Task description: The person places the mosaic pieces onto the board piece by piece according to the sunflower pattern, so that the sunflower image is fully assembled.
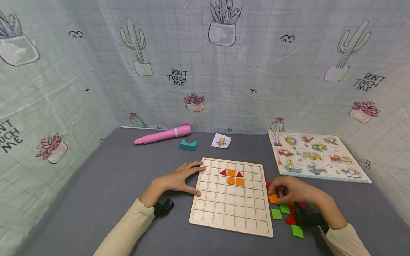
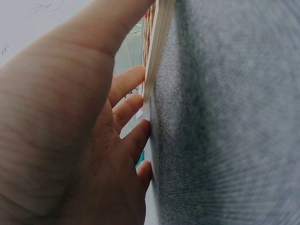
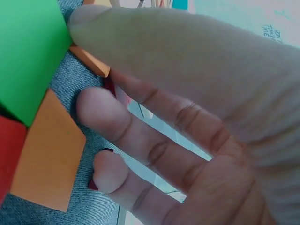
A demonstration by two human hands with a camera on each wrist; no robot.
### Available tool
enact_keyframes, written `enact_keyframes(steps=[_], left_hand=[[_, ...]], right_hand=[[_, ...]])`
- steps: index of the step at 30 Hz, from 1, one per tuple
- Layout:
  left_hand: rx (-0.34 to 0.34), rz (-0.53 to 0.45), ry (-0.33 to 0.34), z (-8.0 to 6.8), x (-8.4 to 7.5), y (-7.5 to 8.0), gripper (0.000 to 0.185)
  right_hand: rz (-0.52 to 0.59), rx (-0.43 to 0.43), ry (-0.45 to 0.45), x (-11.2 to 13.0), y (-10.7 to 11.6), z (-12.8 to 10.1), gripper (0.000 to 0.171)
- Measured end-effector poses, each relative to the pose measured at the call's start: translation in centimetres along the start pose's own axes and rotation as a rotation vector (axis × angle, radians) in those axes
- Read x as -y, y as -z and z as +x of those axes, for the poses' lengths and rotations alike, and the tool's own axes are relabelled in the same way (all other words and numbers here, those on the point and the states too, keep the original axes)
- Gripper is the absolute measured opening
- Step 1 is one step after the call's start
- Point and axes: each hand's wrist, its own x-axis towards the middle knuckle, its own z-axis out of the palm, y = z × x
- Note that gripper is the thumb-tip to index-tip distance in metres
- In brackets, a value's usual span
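Steadying item 1: pale wooden grid board w/ square cells (image 1: 231, 197), flat on the grey felt-covered desk (image 1: 105, 185). Left hand (image 1: 180, 177) lies released against the board's left edge, fingers straight, thumb on the frame; left wrist view shows fingertips (image 2: 140, 133) touching the edge, prob. to keep it from sliding.

Item 2: loose flat pcs, right of board. Right hand (image 1: 289, 190) reaches down into the pile, fingers bent over an orange square tile (image 1: 273, 198); right wrist view shows fingertips (image 3: 96, 110) at the tiles, but whether one is pinched I cannot tell. Green square tiles (image 1: 277, 213) and red pcs (image 1: 290, 219) lie just beside, touching or overlapping.

Item 3: already seated in board's upper cells: red triangles (image 1: 223, 172), orange pcs (image 1: 231, 173), clustered.

Misc., far side of desk: pink pen-shaped toy (image 1: 163, 135), teal block w/ notch (image 1: 188, 144), small printed card (image 1: 221, 140), vehicle peg puzzle board (image 1: 315, 156) at right.

Surround: cactus-print cloth backdrop (image 1: 224, 71), "DON'T TOUCH ME" lettering, on three sides.
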Motion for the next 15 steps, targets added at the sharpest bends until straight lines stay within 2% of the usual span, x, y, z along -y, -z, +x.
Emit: enact_keyframes(steps=[4,15], left_hand=[[0.002,-0.005,0.004,0.00,0.00,-0.09,0.086],[0.002,-0.006,0.005,0.04,-0.07,-0.04,0.086]], right_hand=[[-0.024,-0.006,0.045,-0.20,-0.09,0.00,0.020],[-0.042,-0.018,0.042,-0.09,-0.06,-0.20,0.018]])
